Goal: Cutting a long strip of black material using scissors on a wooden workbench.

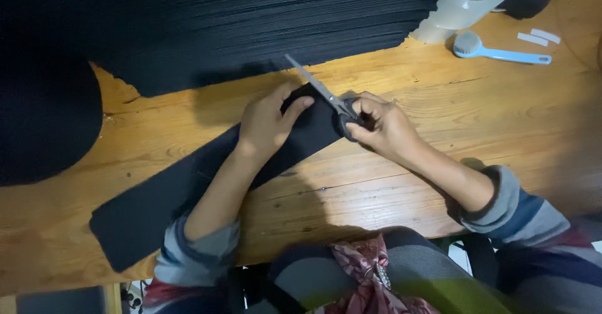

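A person is sitting at a wooden table (pixel 439 138), working on a long strip of black fabric (pixel 188 182) that is lying diagonally across the boards, its near end reaching toward the table's front edge at lower left and its far end lying under the hands.

The left hand (pixel 266 123) is pressing flat on the far end of the strip, fingers together and extended, thumb tucked along the cloth edge. The right hand (pixel 382 126) is gripping a pair of scissors (pixel 326 94), fingers clamped through the dark handles; the grey blades are pointing up and left, meeting the strip's end just beside the left fingertips. Whether the blades are parted is hard to tell from this angle.

Behind the hands, a tall stack of black fabric pieces (pixel 251 19) is filling the back of the table, and a rounded black piece (pixel 44 120) is lying at far left. A large roll of clear tape (pixel 467 4) and a small light-blue brush (pixel 495 51) are sitting at the back right, with two white slips (pixel 539 38) near the brush.

Judgement on handling: the strip is looking light, soft and limp, likely to slide or bunch on the smooth wood. It is probably best held by flat pressure close to the cutting line, as the left hand is doing, not pinched at a far corner.
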